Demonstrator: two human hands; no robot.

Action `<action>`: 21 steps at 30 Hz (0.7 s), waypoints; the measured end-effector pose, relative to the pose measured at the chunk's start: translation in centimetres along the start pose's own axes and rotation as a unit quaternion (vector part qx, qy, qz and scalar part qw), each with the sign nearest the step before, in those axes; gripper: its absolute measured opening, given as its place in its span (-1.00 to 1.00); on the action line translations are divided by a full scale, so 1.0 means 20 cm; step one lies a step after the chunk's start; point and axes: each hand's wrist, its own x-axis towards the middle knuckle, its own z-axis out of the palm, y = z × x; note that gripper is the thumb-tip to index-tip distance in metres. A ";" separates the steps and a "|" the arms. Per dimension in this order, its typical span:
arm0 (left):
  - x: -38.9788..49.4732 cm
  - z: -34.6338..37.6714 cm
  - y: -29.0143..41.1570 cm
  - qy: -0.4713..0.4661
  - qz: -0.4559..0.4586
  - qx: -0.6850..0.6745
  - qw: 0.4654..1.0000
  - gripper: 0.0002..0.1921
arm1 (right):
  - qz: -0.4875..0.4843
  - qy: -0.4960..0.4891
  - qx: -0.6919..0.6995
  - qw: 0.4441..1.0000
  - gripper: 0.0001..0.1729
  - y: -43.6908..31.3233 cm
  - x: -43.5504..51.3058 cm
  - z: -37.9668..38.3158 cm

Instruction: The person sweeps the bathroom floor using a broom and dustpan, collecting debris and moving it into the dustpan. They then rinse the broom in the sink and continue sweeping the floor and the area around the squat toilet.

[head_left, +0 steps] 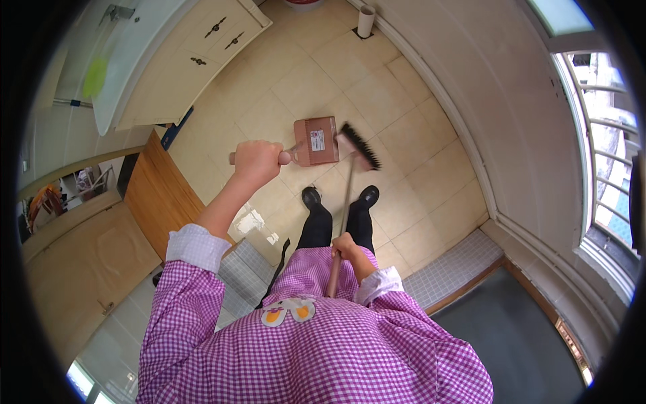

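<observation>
My left hand (258, 160) is raised on the left side, closed around the handle of a pink plastic dustpan (303, 146) that appears below it, its pan near the floor's middle. My right hand (344, 246) grips the pole of a broom (348, 192) in front of my waist. The broom's head, with black bristles (362, 147), lies just right of the dustpan's front edge, with a small gap between them. The pan bears a printed label. Both of my black shoes stand on the floor below the dustpan and broom head.
Beige floor tiles (308, 76) surround my feet. Cream cabinets (202, 55) and a wooden board (161, 197) border the left. A pipe stub (366, 21) rises from the floor near the far wall. Grey tiled ledges (454, 267) lie low on both sides, and a barred window (610, 146) is at right.
</observation>
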 end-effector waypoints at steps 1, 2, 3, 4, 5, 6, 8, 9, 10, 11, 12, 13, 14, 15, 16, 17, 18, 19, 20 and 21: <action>-0.01 0.01 -0.02 -0.003 0.001 -0.001 1.000 -0.95 | 0.034 0.027 0.171 0.984 -0.85 -0.03 -0.11 0.03; -0.02 0.01 -0.05 -0.017 -0.004 0.002 1.000 -0.94 | 0.031 0.014 0.274 0.961 -0.84 -0.05 -0.24 -0.03; -0.03 0.02 -0.08 -0.029 -0.007 0.001 1.000 -0.93 | 0.028 0.023 0.371 0.928 -0.84 -0.07 -0.37 -0.10; -0.06 0.02 -0.13 -0.033 -0.010 -0.001 0.999 -0.92 | 0.014 0.043 0.322 0.946 -0.86 -0.06 -0.51 -0.20; -0.11 0.03 -0.18 -0.048 -0.024 -0.010 0.999 -0.90 | -0.016 0.086 0.269 0.959 -0.88 -0.06 -0.64 -0.30; -0.17 0.04 -0.24 -0.055 -0.032 -0.022 0.998 -0.89 | -0.008 0.086 0.277 0.957 -0.89 -0.05 -0.75 -0.37; -0.29 0.06 -0.35 -0.055 -0.072 -0.053 0.994 -0.83 | -0.028 0.111 0.266 0.957 -0.86 -0.06 -0.86 -0.50; -0.38 0.08 -0.39 -0.054 -0.102 -0.074 0.991 -0.80 | -0.039 0.128 0.256 0.957 -0.84 -0.06 -0.88 -0.56; -0.48 0.10 -0.42 -0.055 -0.131 -0.096 0.985 -0.76 | -0.054 0.168 0.247 0.953 -0.87 -0.09 -0.85 -0.61; -0.57 0.11 -0.45 -0.048 -0.145 -0.099 0.983 -0.76 | -0.086 0.208 0.242 0.944 -0.89 -0.13 -0.78 -0.69; -0.64 0.12 -0.47 -0.042 -0.156 -0.105 0.981 -0.77 | -0.093 0.176 0.215 0.956 -0.89 -0.17 -0.69 -0.78; -0.70 0.13 -0.48 -0.047 -0.175 -0.099 0.978 -0.77 | -0.093 0.167 0.168 0.967 -0.87 -0.23 -0.57 -0.87; -0.76 0.14 -0.49 -0.054 -0.193 -0.096 0.975 -0.78 | -0.113 0.132 0.189 0.967 -0.83 -0.29 -0.43 -0.93; -0.81 0.15 -0.49 -0.067 -0.215 -0.090 0.970 -0.78 | -0.077 0.114 0.184 0.973 -0.77 -0.35 -0.29 -0.98; -0.84 0.17 -0.49 -0.064 -0.226 -0.087 0.968 -0.79 | -0.133 0.083 0.067 0.985 -0.81 -0.40 -0.16 -0.99; -0.86 0.18 -0.48 -0.064 -0.241 -0.081 0.965 -0.80 | -0.155 0.049 -0.153 0.975 -0.83 -0.44 -0.03 -0.94; -0.86 0.19 -0.48 -0.066 -0.253 -0.075 0.962 -0.81 | -0.280 -0.027 -0.462 0.841 -0.83 -0.46 0.07 -0.83; -0.86 0.21 -0.48 -0.058 -0.262 -0.077 0.960 -0.82 | -0.270 -0.064 -0.650 0.707 -0.80 -0.45 0.13 -0.67; -0.86 0.21 -0.48 -0.055 -0.271 -0.082 0.958 -0.83 | -0.249 -0.102 -0.739 0.618 -0.76 -0.41 0.15 -0.47; -0.85 0.22 -0.49 -0.049 -0.278 -0.086 0.955 -0.84 | -0.177 -0.065 -0.700 0.689 -0.79 -0.35 0.13 -0.29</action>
